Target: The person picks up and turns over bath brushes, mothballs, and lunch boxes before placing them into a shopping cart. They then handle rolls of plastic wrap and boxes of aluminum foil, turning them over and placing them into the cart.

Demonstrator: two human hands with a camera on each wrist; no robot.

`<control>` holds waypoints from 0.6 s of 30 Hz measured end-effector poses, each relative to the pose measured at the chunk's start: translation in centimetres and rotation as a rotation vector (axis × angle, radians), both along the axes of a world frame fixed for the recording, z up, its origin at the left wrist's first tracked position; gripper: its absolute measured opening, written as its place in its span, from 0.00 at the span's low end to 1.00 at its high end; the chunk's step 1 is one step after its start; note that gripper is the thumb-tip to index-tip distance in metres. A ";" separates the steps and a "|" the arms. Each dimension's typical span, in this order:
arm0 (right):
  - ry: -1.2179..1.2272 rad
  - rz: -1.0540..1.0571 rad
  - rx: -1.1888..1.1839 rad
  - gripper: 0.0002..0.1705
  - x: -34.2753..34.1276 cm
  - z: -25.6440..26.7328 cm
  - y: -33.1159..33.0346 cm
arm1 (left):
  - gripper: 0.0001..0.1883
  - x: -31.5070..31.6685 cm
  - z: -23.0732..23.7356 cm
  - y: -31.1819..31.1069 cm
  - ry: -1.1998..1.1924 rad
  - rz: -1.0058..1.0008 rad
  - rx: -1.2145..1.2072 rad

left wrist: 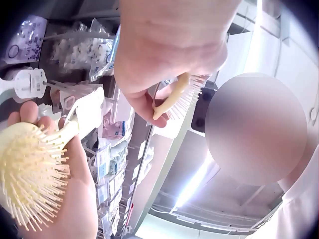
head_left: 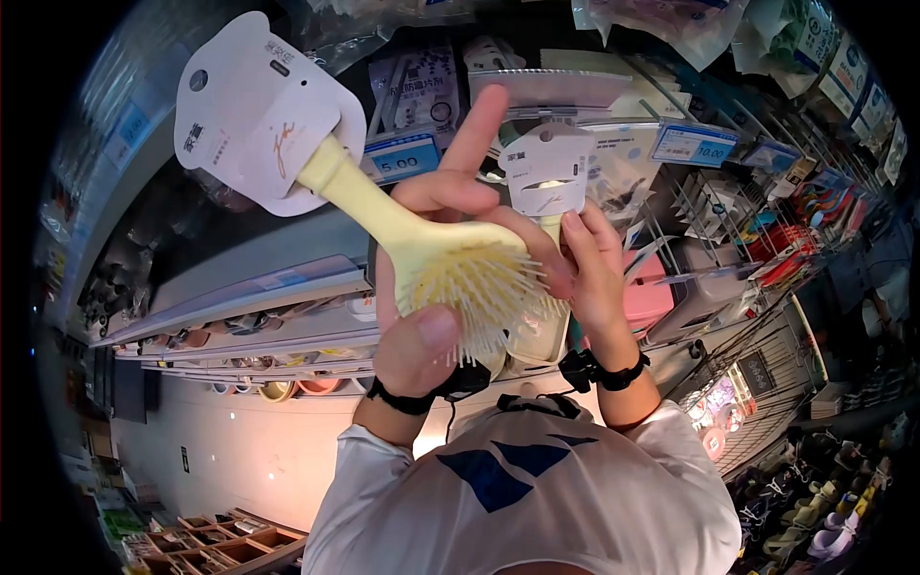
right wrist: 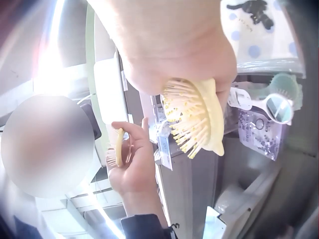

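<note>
Seemingly, picking up is done and setting down is not: the left hand grasps 1 yellow brush, its handle jutting beyond the grip, while the right hand holds the other brush just beside that grip.

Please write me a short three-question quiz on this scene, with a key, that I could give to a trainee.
1. True or false: the left grip holds a yellow hairbrush and the right grip holds a second hairbrush.
2. Multiple choice: in the head view, the card at the handle end of the left grip's hairbrush is mainly A) black, B) white, C) green.
3. Short answer: in the head view, what price shows on the blue price label just beside that hairbrush's handle?

Key: 1. True. 2. B. 3. 5.00.
</note>
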State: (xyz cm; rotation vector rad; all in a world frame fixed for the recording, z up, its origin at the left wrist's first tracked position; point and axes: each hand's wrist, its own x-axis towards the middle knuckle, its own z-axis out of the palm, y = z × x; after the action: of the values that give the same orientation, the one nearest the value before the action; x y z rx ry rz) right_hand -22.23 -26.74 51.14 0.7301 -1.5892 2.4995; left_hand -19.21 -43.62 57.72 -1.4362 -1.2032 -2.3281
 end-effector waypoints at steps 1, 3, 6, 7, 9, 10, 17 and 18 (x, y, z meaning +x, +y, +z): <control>0.001 0.002 -0.005 0.19 -0.1 0.1 0.0 | 0.35 0.0 0.1 -0.1 -0.012 -0.020 0.005; -0.006 0.026 -0.014 0.18 -0.2 0.4 -0.2 | 0.37 0.0 0.4 -0.1 -0.024 -0.037 0.007; 0.003 -0.002 -0.004 0.18 -0.7 0.9 -0.8 | 0.38 0.2 0.5 0.0 -0.046 -0.021 0.015; 0.002 -0.001 -0.006 0.18 -0.8 0.9 -0.9 | 0.38 0.2 0.5 0.0 -0.049 -0.019 0.008; -0.036 -0.004 -0.031 0.18 -1.0 0.9 -1.1 | 0.39 0.1 0.5 -0.1 -0.048 -0.017 -0.003; -0.036 -0.005 -0.034 0.18 -1.0 1.0 -1.3 | 0.39 -0.1 0.4 0.0 -0.025 -0.018 -0.002; -0.150 0.051 -0.175 0.17 -1.5 0.9 -1.8 | 0.38 0.2 0.2 -0.1 0.001 0.024 -0.029; -0.151 0.058 -0.191 0.16 -1.6 0.9 -1.9 | 0.38 0.3 0.1 0.0 0.001 0.026 -0.028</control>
State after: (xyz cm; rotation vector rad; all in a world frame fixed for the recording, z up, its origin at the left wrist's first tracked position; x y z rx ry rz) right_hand -23.80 -28.65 52.05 0.5833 -1.3616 2.7585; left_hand -18.93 -43.64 57.85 -1.4215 -1.2513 -2.3028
